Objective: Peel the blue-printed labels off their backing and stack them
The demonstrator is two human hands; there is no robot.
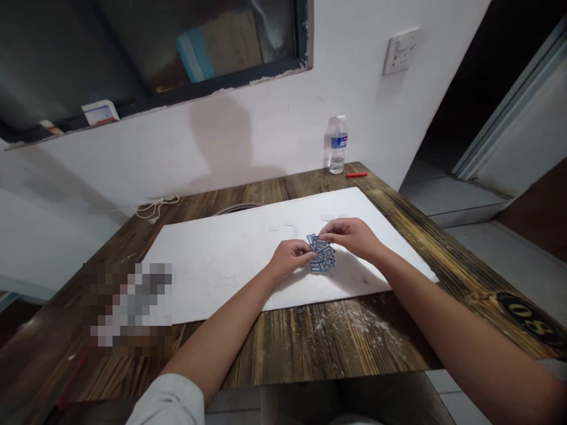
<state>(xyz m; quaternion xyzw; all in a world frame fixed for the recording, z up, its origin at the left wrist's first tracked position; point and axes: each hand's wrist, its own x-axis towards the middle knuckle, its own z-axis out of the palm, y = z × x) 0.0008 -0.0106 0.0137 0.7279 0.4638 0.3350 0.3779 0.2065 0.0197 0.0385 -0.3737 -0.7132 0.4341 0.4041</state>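
Note:
A small flat cutout (323, 260) with blue outlines and a pale patterned face is between my two hands, over the white board (221, 260). My left hand (292, 258) pinches its left edge between thumb and fingers. At its upper edge, my right hand (348, 234) has thumb and fingertips closed on it. A few short dark marks show on the board behind the hands. Whether the cutout's lower edge touches the board cannot be made out.
A water bottle (338, 147) and a red stick (357, 175) are at the wooden table's (319, 348) back right corner. White cord (157, 205) lies at the back left. A blurred-out item (137, 304) overlaps the board's left side. A round dark object (237, 208) shows behind the board.

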